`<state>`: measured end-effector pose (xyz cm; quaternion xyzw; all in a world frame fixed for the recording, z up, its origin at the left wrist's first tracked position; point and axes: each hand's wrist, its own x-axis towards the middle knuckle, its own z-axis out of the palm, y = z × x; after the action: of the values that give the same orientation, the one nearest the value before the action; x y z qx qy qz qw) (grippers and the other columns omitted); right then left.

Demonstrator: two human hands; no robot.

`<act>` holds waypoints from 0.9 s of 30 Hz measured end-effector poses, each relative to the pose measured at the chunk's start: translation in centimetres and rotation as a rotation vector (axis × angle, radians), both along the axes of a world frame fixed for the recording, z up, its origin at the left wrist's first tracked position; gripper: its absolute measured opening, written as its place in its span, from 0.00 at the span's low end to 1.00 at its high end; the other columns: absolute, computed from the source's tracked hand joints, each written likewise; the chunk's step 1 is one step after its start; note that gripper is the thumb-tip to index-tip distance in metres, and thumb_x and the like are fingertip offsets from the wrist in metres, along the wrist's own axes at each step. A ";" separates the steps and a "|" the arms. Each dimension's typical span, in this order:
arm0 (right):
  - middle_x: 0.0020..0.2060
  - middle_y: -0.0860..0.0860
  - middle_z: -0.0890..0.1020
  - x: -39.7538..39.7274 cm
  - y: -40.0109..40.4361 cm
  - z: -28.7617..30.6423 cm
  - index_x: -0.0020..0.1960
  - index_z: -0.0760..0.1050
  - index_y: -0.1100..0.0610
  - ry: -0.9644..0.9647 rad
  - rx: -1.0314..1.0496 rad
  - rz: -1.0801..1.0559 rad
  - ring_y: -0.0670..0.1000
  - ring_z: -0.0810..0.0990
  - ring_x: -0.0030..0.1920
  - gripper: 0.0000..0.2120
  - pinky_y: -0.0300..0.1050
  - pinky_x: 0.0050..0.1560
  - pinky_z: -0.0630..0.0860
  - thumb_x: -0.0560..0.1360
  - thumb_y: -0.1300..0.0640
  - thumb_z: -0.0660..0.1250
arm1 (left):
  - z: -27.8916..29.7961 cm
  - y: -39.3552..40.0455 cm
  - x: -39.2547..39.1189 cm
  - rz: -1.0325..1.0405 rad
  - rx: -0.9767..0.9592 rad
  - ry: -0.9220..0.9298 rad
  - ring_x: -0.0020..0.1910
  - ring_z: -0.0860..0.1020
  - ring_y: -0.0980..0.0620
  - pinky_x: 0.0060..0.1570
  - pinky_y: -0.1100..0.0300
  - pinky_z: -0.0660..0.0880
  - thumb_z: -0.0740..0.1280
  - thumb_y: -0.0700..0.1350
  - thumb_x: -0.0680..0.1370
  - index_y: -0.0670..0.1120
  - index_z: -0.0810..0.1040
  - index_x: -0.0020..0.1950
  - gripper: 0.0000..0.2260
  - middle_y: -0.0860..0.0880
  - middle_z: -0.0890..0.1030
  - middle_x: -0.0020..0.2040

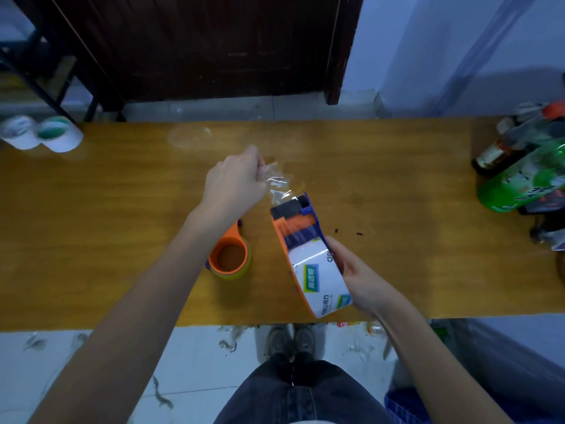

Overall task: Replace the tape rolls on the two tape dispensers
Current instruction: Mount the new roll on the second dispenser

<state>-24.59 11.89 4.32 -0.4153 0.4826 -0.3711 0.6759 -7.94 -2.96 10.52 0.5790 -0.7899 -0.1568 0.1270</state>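
Right hand (354,276) gripping dispenser (301,240) — cutter end pointing away; left hand (235,182) pinching tape strip (279,185).

Dim, bluish light w/ soft focus (edges bowed, corners blurred).

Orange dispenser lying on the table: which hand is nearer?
Left. The left hand is up beyond the orange dispenser, its forearm passing over it. The right hand is off to the right, holding the other dispenser.

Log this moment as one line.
right hand: holds tape dispenser | left hand: pulls clear tape end | second dispenser: on table
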 end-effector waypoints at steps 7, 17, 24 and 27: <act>0.52 0.45 0.83 -0.1 0.4 0.0 0.59 0.72 0.45 0.019 0.040 -0.004 0.46 0.81 0.53 0.22 0.45 0.49 0.77 0.68 0.61 0.69 | -0.6 0.3 -1.3 -0.019 -0.018 0.026 0.50 0.77 0.36 0.43 0.50 0.70 0.58 0.41 0.78 0.43 0.73 0.53 0.07 0.39 0.81 0.49; 0.40 0.44 0.86 0.0 1.7 1.2 0.53 0.73 0.49 -0.089 0.061 -0.029 0.43 0.84 0.42 0.21 0.39 0.38 0.80 0.64 0.66 0.67 | -1.5 0.3 -3.5 -0.149 -0.157 0.115 0.44 0.78 0.42 0.38 0.54 0.68 0.58 0.40 0.78 0.42 0.71 0.53 0.06 0.44 0.81 0.44; 0.43 0.48 0.86 -0.3 2.2 1.1 0.56 0.73 0.49 -0.120 0.078 -0.058 0.44 0.84 0.41 0.21 0.39 0.37 0.80 0.66 0.64 0.68 | -2.9 0.5 -2.2 -0.013 -0.069 0.217 0.47 0.78 0.41 0.43 0.52 0.69 0.59 0.39 0.77 0.44 0.72 0.50 0.04 0.45 0.82 0.45; 0.44 0.48 0.85 -0.6 2.1 1.3 0.57 0.73 0.48 -0.098 0.065 -0.032 0.43 0.84 0.42 0.21 0.36 0.36 0.78 0.67 0.64 0.67 | -2.4 0.4 -2.0 0.007 -0.047 0.237 0.48 0.78 0.41 0.46 0.50 0.71 0.60 0.39 0.77 0.45 0.73 0.49 0.04 0.46 0.82 0.45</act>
<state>-25.18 14.04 5.59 -0.3667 0.4671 -0.3860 0.7060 -9.92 -2.52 8.07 0.5559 -0.7710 -0.2049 0.2336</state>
